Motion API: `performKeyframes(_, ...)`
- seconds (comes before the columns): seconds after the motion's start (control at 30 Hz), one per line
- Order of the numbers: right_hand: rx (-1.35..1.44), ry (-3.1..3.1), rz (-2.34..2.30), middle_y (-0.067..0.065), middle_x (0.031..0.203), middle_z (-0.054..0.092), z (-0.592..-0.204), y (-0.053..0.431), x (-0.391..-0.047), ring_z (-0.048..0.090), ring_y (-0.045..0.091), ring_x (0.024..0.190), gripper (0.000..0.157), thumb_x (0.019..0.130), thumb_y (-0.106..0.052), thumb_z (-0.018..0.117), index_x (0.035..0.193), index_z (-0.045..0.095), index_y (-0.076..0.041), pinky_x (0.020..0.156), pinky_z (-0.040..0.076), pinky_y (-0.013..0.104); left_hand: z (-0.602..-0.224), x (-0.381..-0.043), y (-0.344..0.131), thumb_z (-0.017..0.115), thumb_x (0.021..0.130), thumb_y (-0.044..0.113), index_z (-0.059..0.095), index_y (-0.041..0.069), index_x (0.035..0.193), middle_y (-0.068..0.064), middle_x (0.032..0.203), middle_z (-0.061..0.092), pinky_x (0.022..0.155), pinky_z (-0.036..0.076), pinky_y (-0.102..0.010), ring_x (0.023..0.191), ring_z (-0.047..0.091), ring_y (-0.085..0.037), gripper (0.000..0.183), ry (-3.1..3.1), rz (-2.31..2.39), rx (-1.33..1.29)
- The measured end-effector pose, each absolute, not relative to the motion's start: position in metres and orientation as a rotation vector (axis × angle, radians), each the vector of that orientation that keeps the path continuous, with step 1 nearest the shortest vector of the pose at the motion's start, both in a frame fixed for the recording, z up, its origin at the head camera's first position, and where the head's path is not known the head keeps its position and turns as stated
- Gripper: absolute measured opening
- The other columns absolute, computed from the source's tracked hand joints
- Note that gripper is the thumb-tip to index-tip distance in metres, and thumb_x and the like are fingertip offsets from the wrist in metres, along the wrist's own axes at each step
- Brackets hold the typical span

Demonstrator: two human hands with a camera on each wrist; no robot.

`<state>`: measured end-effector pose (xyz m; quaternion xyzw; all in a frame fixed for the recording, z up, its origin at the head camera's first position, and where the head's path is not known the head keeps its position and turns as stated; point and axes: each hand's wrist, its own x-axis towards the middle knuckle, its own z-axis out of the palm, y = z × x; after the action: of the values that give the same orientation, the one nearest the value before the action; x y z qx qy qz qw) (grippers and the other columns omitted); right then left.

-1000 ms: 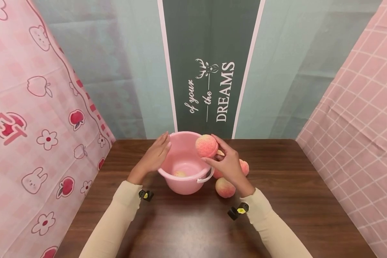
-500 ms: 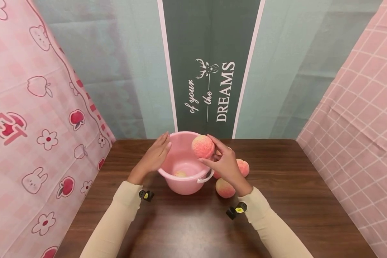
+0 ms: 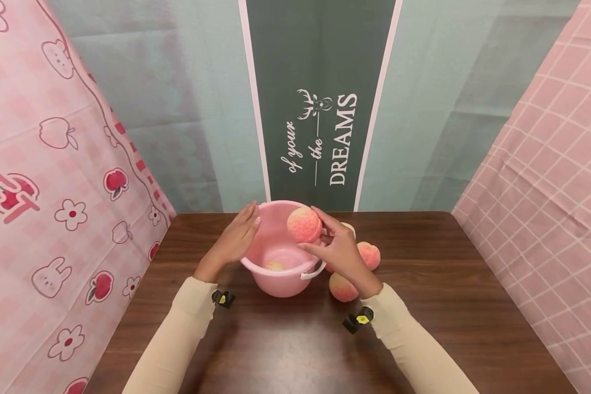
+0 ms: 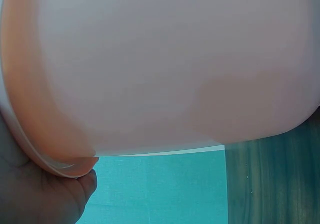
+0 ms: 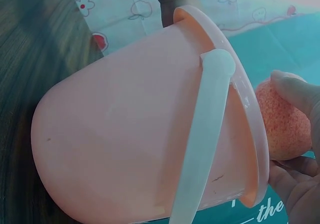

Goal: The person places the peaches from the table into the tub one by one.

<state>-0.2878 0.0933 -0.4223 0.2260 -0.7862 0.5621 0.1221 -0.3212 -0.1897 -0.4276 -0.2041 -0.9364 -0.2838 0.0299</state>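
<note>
A pink bucket (image 3: 282,285) stands upright on the wooden table, its white handle (image 5: 199,139) hanging down the right side. My right hand (image 3: 340,249) grips a peach (image 3: 302,225) between thumb and fingers over the bucket's right rim; the right wrist view has this peach (image 5: 285,124) just above the rim. Against the rim's left side rests my left hand (image 3: 235,236), its fingers mostly straight. Inside on the bucket floor lies another peach (image 3: 274,266), partly hidden by the front wall. The bucket's wall (image 4: 165,68) fills most of the left wrist view.
Several more peaches lie on the table right of the bucket: one peach (image 3: 343,288) in front, one peach (image 3: 370,255) farther right, others partly behind my right hand. Printed cloth (image 3: 69,164) hangs at left, a green-grey curtain (image 3: 320,65) behind, pink checked cloth (image 3: 537,164) at right.
My right hand has moved a little to the left with the peach, bringing it farther over the bucket opening. The left hand and the bucket stay where they were.
</note>
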Motion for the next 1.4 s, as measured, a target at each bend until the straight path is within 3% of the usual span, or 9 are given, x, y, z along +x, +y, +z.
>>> performKeyframes(0.53,0.683,-2.334,1.551,0.002,0.137,0.063,-0.4224,0.0875,-0.2889,0.067,0.021,0.113,0.088,0.072,-0.027,0.095,0.149,0.054,-0.017,0.092,0.057,0.037,-0.4274,-0.3206,-0.1899,0.023,0.113,0.035,0.021,-0.001,0.159,-0.013,0.169,0.012,0.124,0.012,-0.05,0.156,0.007,-0.03,0.059,-2.874,-0.88,-0.632)
performKeyframes(1.03,0.736,-2.389,1.481,-0.004,0.134,0.064,-0.4253,0.085,-0.2907,0.066,0.014,0.111,0.09,0.073,-0.036,0.093,0.151,0.05,-0.025,0.09,0.057,0.031,-0.4283,-0.3197,-0.1901,0.02,0.113,0.039,0.022,-0.003,0.158,-0.014,0.169,0.011,0.124,0.012,-0.05,0.156,0.007,-0.031,0.062,-2.876,-0.876,-0.637)
performKeyframes(1.23,0.77,-2.38,1.491,-0.004,0.133,0.064,-0.4261,0.0842,-0.2914,0.065,0.013,0.107,0.089,0.073,-0.032,0.093,0.151,0.051,-0.025,0.089,0.058,0.031,-0.429,-0.3201,-0.1903,0.019,0.113,0.04,0.022,-0.004,0.158,-0.015,0.169,0.011,0.124,0.012,-0.051,0.156,0.007,-0.032,0.063,-2.877,-0.874,-0.64)
performKeyframes(1.4,0.802,-2.358,1.502,0.0,0.137,0.063,-0.4255,0.0849,-0.2917,0.065,0.017,0.116,0.084,0.077,-0.028,0.091,0.15,0.051,-0.025,0.094,0.056,0.035,-0.4275,-0.3198,-0.1903,0.021,0.113,0.039,0.022,-0.003,0.158,-0.015,0.169,0.012,0.124,0.013,-0.051,0.156,0.008,-0.032,0.062,-2.866,-0.876,-0.643)
